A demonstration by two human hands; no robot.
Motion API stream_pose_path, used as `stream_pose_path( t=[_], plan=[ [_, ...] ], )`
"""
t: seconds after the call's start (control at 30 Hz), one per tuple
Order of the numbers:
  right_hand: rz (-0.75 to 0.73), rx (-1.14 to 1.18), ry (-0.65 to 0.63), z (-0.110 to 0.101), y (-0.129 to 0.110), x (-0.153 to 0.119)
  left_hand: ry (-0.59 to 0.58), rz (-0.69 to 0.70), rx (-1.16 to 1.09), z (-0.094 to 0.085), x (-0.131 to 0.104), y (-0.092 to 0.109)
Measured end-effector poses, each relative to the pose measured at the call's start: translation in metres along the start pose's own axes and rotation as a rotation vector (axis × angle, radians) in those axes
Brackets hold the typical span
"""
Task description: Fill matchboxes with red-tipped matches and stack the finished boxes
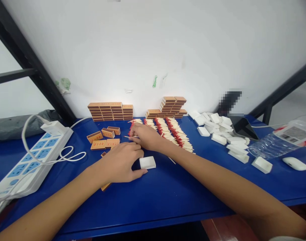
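Note:
My left hand rests low over the blue table, thumb stretched apart from the curved fingers. A small white matchbox tray lies at the gap between that thumb and fingers; whether they touch it, I cannot tell. Just beyond, my right hand is closed in a pinch, with a match sticking out to the left of its fingertips. Red-tipped matches lie in several slanting rows behind and right of this hand. Orange matchbox sleeves lie loose left of my hands, a few partly hidden under the left one.
Stacked matchboxes line the wall, with a second stack further right. White trays are heaped on the right beside a phone, a clear plastic package and a white case. A power strip with cables occupies the left.

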State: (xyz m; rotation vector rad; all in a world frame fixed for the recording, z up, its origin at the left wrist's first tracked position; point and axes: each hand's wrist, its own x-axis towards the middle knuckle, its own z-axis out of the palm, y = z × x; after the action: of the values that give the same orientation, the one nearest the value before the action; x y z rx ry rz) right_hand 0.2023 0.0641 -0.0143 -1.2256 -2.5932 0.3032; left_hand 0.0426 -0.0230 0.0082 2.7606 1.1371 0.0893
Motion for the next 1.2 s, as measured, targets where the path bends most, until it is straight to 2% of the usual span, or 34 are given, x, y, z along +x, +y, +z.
stream_pose_path(
  t=[0.2, 0.4, 0.57, 0.73, 0.87, 1.0, 1.2],
  plan=[
    [0.01, -0.023, -0.024, 0.005, 0.0, 0.004, 0.007, 0.009, 0.023, -0.002, 0.0, -0.004],
    [0.019, -0.065, -0.025, -0.003, 0.003, -0.007, 0.021, 0.011, 0.04, -0.002, -0.001, -0.011],
    [0.042, -0.131, -0.095, -0.009, 0.0, -0.012, -0.017, 0.005, 0.032, -0.002, -0.002, -0.001],
    [0.068, -0.143, -0.101, -0.008, -0.008, -0.01, 0.012, 0.067, -0.001, 0.008, -0.005, 0.011],
    [0.089, -0.135, -0.059, -0.002, -0.014, -0.005, 0.017, 0.075, -0.003, 0.011, -0.006, 0.01],
    [0.098, -0.128, -0.069, 0.001, -0.02, -0.001, 0.019, 0.065, -0.011, 0.009, -0.004, 0.007],
    [0.1, -0.129, -0.068, -0.015, -0.011, -0.01, 0.017, 0.073, -0.008, 0.006, -0.002, 0.004]
  ],
)
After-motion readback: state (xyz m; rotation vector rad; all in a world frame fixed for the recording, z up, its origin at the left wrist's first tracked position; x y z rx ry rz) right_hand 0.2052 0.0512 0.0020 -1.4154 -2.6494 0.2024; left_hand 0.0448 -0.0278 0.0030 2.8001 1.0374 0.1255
